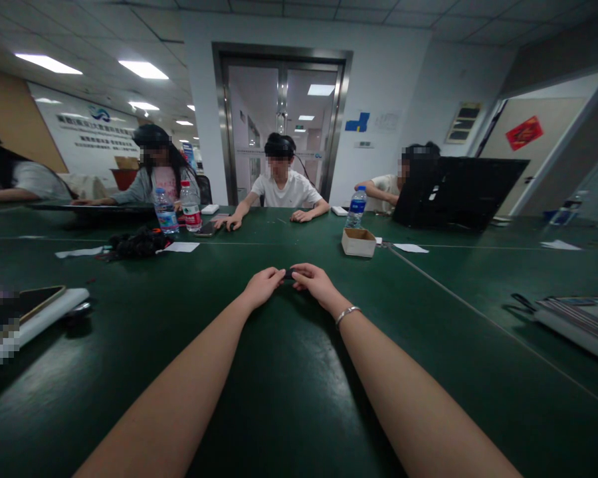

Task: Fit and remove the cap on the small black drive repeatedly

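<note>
Between my two hands is a small dark object point(289, 273), too small to name, just above or on the green tabletop point(289, 372). My left hand point(264, 287) pinches its left end between thumb and fingers. On the other side, my right hand point(315, 282) grips the right end, its fingers curled partly over it. A silver bracelet point(347, 315) circles my right wrist. Both forearms reach forward over the table. Beyond my right hand stands a small open cardboard box point(359, 243).
A water bottle point(357, 207) stands behind the box, and two more bottles stand at the left near a black tangled bundle point(138, 243). A phone on a white object point(30, 318) lies at left, a grey flat item point(578, 325) at right. Several people sit across.
</note>
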The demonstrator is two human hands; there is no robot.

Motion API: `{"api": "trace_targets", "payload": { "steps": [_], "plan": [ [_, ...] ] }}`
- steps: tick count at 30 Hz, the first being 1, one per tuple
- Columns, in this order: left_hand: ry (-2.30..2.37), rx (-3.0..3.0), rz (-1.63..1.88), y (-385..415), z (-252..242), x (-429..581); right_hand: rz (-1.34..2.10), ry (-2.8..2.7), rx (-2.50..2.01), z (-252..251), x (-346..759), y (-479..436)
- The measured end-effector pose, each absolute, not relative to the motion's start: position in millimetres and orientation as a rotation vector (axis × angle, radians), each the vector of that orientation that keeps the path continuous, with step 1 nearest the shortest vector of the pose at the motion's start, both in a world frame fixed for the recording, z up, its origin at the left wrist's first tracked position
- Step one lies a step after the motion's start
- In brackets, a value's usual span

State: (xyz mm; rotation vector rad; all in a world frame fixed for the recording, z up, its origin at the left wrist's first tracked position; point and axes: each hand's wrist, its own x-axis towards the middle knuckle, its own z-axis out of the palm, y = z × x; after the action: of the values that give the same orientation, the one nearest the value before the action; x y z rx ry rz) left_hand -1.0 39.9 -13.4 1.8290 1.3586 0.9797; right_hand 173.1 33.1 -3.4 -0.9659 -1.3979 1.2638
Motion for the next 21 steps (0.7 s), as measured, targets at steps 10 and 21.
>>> {"api": "trace_targets", "payload": {
  "steps": [10,21],
  "plan": [
    [1.323,1.884,0.976,40.6,-15.8,-2.9,1.263,-1.394,-0.977,-2.7,172.0,32.5],
    [1.357,1.924,0.941,39.4,-14.7,-2.9,1.253,-1.409,-0.980,-4.6,172.7,33.3]
  ]
}}
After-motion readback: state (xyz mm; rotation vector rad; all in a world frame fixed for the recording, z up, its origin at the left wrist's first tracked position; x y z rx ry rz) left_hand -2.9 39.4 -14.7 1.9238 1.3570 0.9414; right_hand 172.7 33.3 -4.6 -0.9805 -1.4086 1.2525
